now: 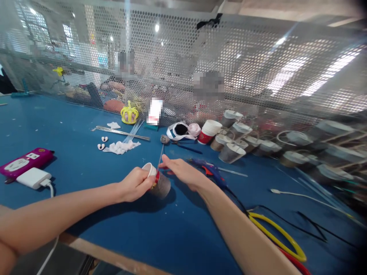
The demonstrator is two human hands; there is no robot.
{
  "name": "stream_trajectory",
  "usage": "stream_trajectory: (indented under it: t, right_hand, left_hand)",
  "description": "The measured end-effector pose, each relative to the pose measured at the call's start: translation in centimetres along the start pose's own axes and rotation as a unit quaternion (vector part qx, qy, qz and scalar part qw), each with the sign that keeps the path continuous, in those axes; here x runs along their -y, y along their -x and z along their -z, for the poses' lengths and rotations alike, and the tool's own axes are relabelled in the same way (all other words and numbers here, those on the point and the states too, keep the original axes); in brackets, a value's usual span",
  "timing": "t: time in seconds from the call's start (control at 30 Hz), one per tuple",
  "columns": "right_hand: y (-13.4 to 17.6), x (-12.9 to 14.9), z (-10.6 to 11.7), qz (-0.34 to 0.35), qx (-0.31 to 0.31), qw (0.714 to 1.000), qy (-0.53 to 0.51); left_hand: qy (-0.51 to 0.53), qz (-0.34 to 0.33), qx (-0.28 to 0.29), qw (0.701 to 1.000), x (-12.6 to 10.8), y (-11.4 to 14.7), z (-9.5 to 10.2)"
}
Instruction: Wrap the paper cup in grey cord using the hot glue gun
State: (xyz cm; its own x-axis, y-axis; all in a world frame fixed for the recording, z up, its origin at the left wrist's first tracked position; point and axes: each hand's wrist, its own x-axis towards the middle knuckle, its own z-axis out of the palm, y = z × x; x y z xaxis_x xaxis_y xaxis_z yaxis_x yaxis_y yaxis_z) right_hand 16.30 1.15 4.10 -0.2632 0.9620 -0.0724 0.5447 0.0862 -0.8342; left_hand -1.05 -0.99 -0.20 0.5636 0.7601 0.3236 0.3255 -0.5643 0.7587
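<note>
My left hand (133, 185) is closed around a paper cup (149, 168), tilted on its side above the table. Its white rim points up and left, a red band shows beside my fingers, and its lower part is wrapped in grey yarn (162, 186). A taut yarn strand runs from the cup past my right hand (180, 172) to a small ball of grey yarn (164, 139) behind. My right fingers close on that strand, partly hidden by the hand itself.
Several grey-wrapped cups (233, 152) crowd the right, next to stacked paper cups (210, 131). A blue glue gun (213, 173) with its cable lies right of my hand. A purple phone case (25, 164) lies left. Behind stands a perforated metal screen (172, 57); ribbon (172, 131) lies before it.
</note>
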Motion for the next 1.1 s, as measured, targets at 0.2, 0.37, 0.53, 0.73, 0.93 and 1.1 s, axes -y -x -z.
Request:
stream_trajectory:
  t: [0.2,0.37,0.53,0.73,0.93,1.1]
  right_hand:
    - [-0.1,0.3,-1.9,0.035,-0.013,0.992,-0.122]
    - [0.8,0.6,-1.0,0.066,-0.061,0.985,-0.148]
    - [1.0,0.7,-0.6,0.098,-0.091,0.983,-0.130]
    - [0.8,0.3,-0.7,0.113,-0.109,0.986,-0.063]
    - [0.8,0.2,-0.8,0.104,-0.102,0.989,-0.040]
    - [0.9,0.3,-1.1,0.094,-0.087,0.991,-0.042]
  left_hand:
    - [0.016,0.010,0.013,1.000,-0.3,0.1,0.2]
    - [0.105,0.113,-0.003,0.988,-0.4,-0.4,0.2]
    - [0.204,0.197,-0.036,0.958,-0.8,-1.0,0.4]
    - [0.242,0.198,-0.019,0.950,-1.1,-0.7,0.3]
    - [0.228,0.177,0.000,0.957,-1.1,-0.2,0.3]
    - [0.208,0.153,0.014,0.966,-0.8,0.1,0.3]
